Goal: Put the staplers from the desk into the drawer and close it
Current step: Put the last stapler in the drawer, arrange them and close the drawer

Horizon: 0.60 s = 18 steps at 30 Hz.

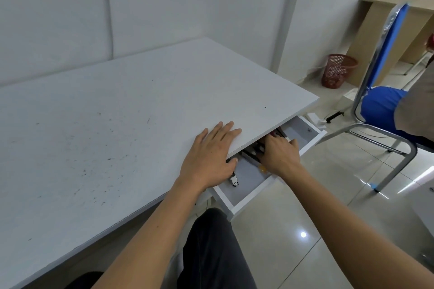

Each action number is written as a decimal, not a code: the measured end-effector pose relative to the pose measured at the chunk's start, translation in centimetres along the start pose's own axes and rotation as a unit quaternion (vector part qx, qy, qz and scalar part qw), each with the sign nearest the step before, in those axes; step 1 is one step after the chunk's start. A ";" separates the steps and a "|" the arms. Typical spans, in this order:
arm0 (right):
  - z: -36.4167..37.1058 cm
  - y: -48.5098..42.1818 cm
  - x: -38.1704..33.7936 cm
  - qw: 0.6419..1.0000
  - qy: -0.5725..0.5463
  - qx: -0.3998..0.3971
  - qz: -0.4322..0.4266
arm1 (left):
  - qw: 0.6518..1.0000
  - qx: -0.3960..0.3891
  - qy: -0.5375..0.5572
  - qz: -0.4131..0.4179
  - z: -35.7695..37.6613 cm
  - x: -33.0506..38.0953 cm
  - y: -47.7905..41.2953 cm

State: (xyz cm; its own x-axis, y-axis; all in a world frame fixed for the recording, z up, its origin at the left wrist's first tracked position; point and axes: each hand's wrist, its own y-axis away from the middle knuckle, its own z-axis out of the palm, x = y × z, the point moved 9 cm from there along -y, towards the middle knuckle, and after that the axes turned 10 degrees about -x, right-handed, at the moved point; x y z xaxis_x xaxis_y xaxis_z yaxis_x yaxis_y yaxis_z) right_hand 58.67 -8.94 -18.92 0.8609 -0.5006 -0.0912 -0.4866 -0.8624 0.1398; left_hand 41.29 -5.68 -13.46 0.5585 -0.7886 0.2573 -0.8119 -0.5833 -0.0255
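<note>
Staplers (254, 151) lie dark in the open drawer (249, 197), right of centre. Right hand (278, 156) settles them, its fingers hidden; left hand (211, 155) rests spread on the worktop (117, 124). Next: push the drawer shut.

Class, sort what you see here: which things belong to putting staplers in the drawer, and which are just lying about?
Belongs to the job:
open white drawer
dark staplers inside it
white desk top
left hand
right hand

Just lying about:
red mesh waste basket
blue metal-framed chair
small metal clipper-like tool
</note>
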 end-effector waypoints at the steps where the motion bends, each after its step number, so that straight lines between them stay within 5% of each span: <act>1: 0.2 0.0 0.1 1.000 -0.017 -0.008 -0.004 | 1.000 0.000 -0.001 0.000 0.0 0.0 0.0; 11: 1.0 0.0 -0.6 0.999 0.018 -0.042 -0.029 | 1.000 0.000 0.002 -0.001 0.1 -0.2 -0.1; 18: 0.3 1.2 -0.4 0.995 -0.092 -0.035 -0.015 | 1.000 0.002 0.004 0.001 0.1 -0.2 -0.1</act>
State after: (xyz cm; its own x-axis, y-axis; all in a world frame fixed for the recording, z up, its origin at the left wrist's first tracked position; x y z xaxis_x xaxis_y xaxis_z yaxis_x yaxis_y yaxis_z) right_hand 57.71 -9.84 -19.06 0.8293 -0.4862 -0.2752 -0.4447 -0.8727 0.2017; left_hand 41.28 -5.47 -13.61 0.5553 -0.7886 0.2642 -0.8125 -0.5822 -0.0303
